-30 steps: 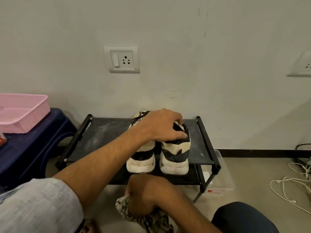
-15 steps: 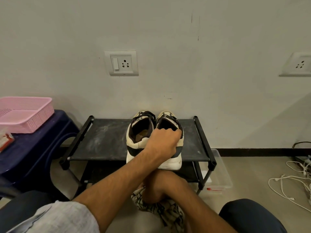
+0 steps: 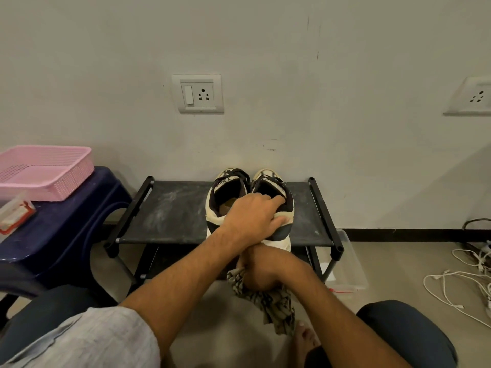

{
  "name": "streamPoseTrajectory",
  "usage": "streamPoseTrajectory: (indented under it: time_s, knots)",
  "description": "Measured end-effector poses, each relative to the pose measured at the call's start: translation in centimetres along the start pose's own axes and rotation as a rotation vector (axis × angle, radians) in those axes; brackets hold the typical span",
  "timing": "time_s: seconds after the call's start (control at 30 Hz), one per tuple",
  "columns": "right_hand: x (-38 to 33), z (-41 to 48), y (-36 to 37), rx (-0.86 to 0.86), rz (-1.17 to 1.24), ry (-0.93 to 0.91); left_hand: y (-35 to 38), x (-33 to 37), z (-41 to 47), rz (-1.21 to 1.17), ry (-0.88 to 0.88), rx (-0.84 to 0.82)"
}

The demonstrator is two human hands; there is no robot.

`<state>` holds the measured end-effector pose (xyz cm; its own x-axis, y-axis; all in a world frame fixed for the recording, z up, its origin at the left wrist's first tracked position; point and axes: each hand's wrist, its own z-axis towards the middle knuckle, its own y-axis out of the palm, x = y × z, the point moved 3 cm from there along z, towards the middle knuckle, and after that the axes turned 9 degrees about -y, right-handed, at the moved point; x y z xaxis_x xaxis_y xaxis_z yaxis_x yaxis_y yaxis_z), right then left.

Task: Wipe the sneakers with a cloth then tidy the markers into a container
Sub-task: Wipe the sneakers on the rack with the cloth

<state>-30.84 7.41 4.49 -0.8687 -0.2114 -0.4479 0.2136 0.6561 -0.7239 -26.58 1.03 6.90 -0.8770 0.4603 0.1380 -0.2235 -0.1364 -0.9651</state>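
Two cream-and-black sneakers stand side by side on the top shelf of a black shoe rack [image 3: 170, 213], toes toward the wall. My left hand [image 3: 252, 217] grips the heel collar of the right sneaker [image 3: 273, 187], fingers inside its opening; the left sneaker [image 3: 228, 189] stands free beside it. Just below and in front of the rack, my right hand [image 3: 261, 272] is closed around a patterned beige-and-black cloth [image 3: 276, 306] that hangs toward the floor. No markers are clearly visible.
A pink mesh basket [image 3: 45, 171] and a small red-and-clear box [image 3: 14, 213] sit on a dark blue stool [image 3: 69, 229] at left. A clear plastic tub [image 3: 348, 266] lies on the floor right of the rack. White cables [image 3: 459, 282] trail at far right.
My left hand slid back from on top of the sneakers to the right sneaker's heel collar. My right hand with the cloth rose closer under the rack's front edge.
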Motion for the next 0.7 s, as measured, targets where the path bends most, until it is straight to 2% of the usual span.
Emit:
streamPoseTrajectory:
  time_s: [0.2,0.43,0.7]
  knots:
    - [0.8,-2.1,-1.4,0.101,0.028,-0.018,-0.6,-2.5,-1.4,-0.024,0.004,0.018]
    - [2.3,-4.1,-3.8,0.280,0.064,-0.048,0.2,-3.3,-2.6,-0.029,-0.119,-0.091]
    - [3.5,-4.3,-4.3,0.304,0.111,-0.020,0.6,-2.8,-1.5,-0.225,-0.203,-0.035]
